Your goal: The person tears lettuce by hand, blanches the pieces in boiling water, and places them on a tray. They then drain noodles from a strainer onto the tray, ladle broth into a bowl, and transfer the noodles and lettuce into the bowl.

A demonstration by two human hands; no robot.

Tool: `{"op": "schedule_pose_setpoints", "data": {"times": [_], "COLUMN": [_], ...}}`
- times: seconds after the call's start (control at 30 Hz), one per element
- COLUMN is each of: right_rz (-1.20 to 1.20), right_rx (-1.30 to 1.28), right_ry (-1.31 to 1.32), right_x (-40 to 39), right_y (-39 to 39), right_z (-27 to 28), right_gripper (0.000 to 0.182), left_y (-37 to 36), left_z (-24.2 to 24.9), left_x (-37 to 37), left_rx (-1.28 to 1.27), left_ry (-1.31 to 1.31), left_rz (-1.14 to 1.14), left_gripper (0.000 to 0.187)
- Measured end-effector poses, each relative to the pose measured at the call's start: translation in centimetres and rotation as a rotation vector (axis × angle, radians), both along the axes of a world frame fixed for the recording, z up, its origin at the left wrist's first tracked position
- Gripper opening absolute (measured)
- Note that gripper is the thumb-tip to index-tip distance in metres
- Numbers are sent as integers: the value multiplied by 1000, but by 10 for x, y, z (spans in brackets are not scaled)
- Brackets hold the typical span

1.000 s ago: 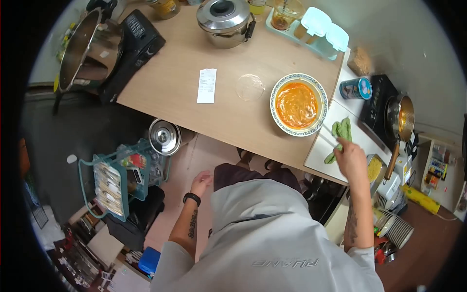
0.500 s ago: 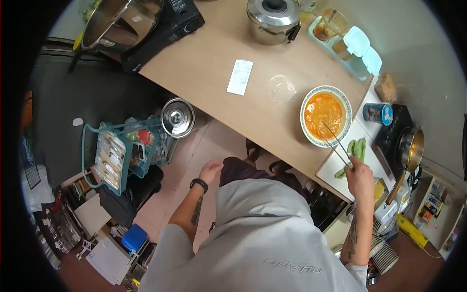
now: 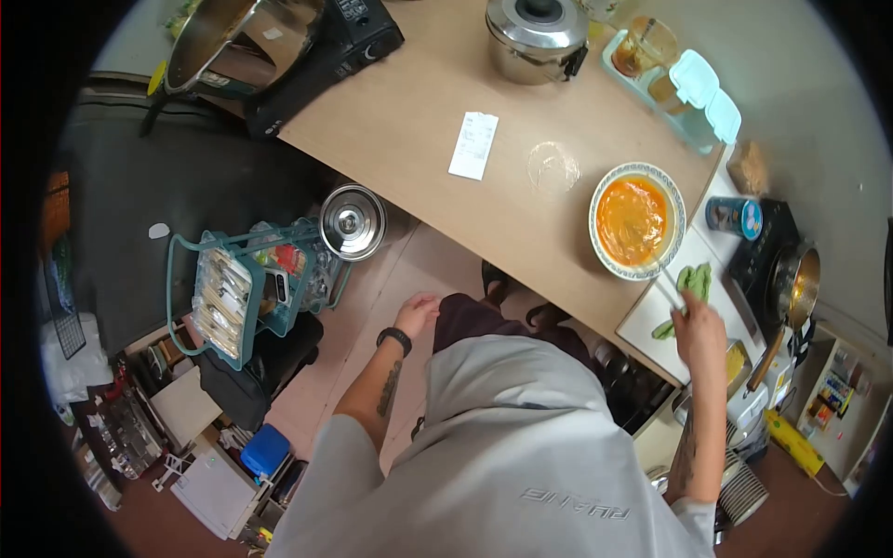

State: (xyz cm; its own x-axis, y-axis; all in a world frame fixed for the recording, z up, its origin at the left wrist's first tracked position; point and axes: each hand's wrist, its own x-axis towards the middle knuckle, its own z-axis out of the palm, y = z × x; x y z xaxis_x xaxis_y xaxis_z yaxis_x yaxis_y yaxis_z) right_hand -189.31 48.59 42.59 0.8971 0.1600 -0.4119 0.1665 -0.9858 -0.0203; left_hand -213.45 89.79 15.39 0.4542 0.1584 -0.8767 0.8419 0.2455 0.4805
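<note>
On the right, my right hand (image 3: pixel 698 332) is closed on the thin chopsticks (image 3: pixel 668 291), which are smeared by motion; only a short pale length shows past my fingers. Just beyond them stands a patterned white bowl (image 3: pixel 676 191) of orange-red soup (image 3: pixel 633 221). A crumpled green cloth (image 3: pixel 695 282) lies close by my right hand on a white surface. My left hand (image 3: pixel 418 313) hangs beside my thigh, off the table, fingers loosely stretched and holding nothing.
A receipt (image 3: pixel 473 146) and a wet ring (image 3: pixel 553 167) mark the wooden table (image 3: pixel 391 139). Behind are a lidded pot (image 3: pixel 535 46) and a condiment tray (image 3: pixel 693 130). A pan (image 3: pixel 795 279) sits right; a steel lidded pail (image 3: pixel 353 222) and green caddy (image 3: pixel 244 307) stand left.
My right hand has drawn the chopsticks out of the soup and back toward the white surface by the cloth. My left hand stays at my side. The whole view has shifted slightly.
</note>
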Motion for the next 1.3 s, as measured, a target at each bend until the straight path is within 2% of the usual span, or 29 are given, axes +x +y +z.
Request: {"op": "schedule_pose_setpoints", "data": {"times": [0.03, 0.13, 0.17, 0.23, 0.27, 0.3, 0.33, 0.37, 0.4, 0.43, 0.47, 0.5, 0.53, 0.57, 0.6, 0.63, 0.7, 0.73, 0.8, 0.83, 0.9, 0.93, 1.0, 1.13, 1.2, 1.23, 1.3], "right_rz": [-34, -20, -56, -49, -40, -22, -26, -55, -78, -83, -97, -86, -72, -77, -77, -74, -26, -36, -92, -98, -64, -57, -77, -110, -60, -39, -75], "right_rx": [79, -36, 2, 38, 82, 141, 139, 53, -33, -24, -27, 44, 116, 113, 69, 28, -10, -9, 104, -13, 13, 31, 103, -20, 51, 138, 57], "right_ry": [-5, -63, 14, 14, 1, -86, -86, -26, 33, 85, 97, 44, -14, -13, 5, 22, 28, 32, -75, -51, 2, 75, 60, 36, 30, -52, -16], "right_x": [11, 9, 4, 6, 9, 13, 6, 0, 3, 2, 3, 14, 19, 12, 7, 3, -3, 1, 13, 9, 4, -5, 1, 4, 0, 6, -4], "right_y": [8, -12, -11, 6, 15, 5, -4, -11, -10, 0, 2, 7, 10, 9, 8, 7, 3, 3, 4, -2, 0, 0, 6, 2, 15, 8, -2], "right_z": [-8, -5, 6, 4, 2, -13, -8, 2, 13, 21, 15, 2, -5, 1, 10, 19, 6, -2, -10, -1, 6, 8, -3, 8, 3, -14, 1], "right_gripper": [36, 35, 34, 35, 35, 35, 35, 34, 33, 33, 33, 34, 35, 35, 34, 32, 30, 30, 33, 33, 33, 32, 32, 31, 32, 33, 33], "left_y": [1, 0, -2, -13, -17, -21, -25, -27, -28, -30, -31, -31, -24, -15, -10, -6, -2, -1, 3, 4, 3, -1, -5, -7, -9, -7, -5], "left_z": [0, -24, -20, -7, -8, -9, -9, -5, -4, 1, 5, 2, -12, -33, -38, -44, -28, -29, -31, -30, -26, -24, -25, -33, -28, -29, -27], "left_x": [4, -10, -2, -4, -5, -6, -9, -8, 0, -1, -7, -8, -16, -33, -33, -31, -35, -37, -35, -34, -36, -39, -31, -30, -28, -26, -26], "left_rx": [-22, 8, 10, -53, -54, -22, 8, 30, 34, 1, -34, -32, -30, 48, 128, 129, -8, -8, 73, 74, 18, 15, 58, 72, -25, -21, 68], "left_ry": [10, -105, -115, 9, 12, -23, -57, -48, -57, -11, 41, 69, 65, 2, -71, -80, 3, 7, 82, 75, -1, 9, 56, -26, -2, -4, -66], "left_rz": [54, 26, 39, -62, -70, -197, -321, -331, -319, -197, -89, -80, -87, -205, -312, -303, -6, -16, -197, -189, -36, -44, -123, -148, 34, 26, -155], "left_gripper": [39, 43, 43, 40, 40, 45, 50, 51, 51, 51, 51, 51, 51, 50, 49, 49, 38, 38, 36, 36, 35, 35, 36, 37, 41, 41, 40]}}
